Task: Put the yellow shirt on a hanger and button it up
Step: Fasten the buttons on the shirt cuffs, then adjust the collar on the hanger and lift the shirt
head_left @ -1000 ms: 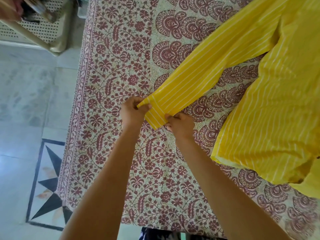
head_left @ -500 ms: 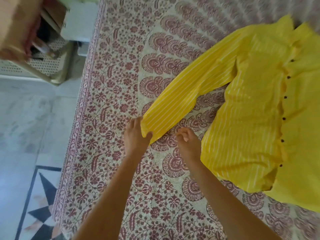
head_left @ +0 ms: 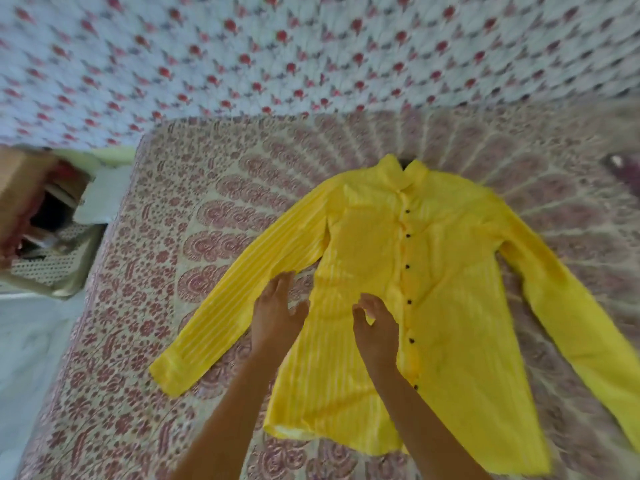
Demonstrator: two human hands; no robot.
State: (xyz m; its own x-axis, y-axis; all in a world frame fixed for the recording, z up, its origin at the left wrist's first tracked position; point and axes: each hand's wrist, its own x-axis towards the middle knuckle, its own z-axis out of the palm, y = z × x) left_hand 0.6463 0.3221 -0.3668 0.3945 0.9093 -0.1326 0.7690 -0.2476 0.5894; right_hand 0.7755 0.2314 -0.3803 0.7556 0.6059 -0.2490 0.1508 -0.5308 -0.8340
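Both hands, left hand (head_left: 277,318) and right hand (head_left: 375,329), have released the sleeve, hovering open over the yellow shirt (head_left: 433,289) mid-bed (head_left: 207,202), no hanger in sight.

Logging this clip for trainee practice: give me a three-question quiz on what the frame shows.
1. True or false: the shirt lies front up on the bed.
2. Which hand rests on the shirt's front panel? A left B right
3. Fill in: both sleeves are spread ____ from the body.

Key:
1. True; its buttons show.
2. B, the right hand; the left hand is between sleeve and body.
3. Outward.
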